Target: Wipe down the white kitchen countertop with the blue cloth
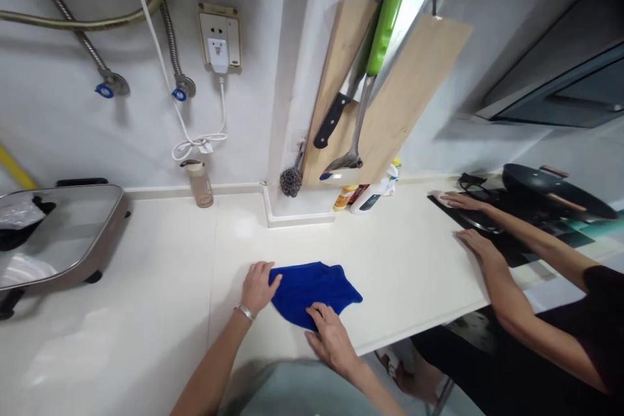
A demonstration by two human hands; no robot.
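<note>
White kitchen surface: both hands flat on blue cloth, left hand grip spread, right hand fingers pressing (co-worker's hand near stove)

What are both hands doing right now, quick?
Left hand: open, flat on the left edge of the blue cloth.
Right hand: open, fingers pressing the cloth's near edge.

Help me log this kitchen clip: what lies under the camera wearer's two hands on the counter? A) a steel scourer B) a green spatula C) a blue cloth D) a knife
C: both the left hand and right hand press on the blue cloth on the white counter.
</note>
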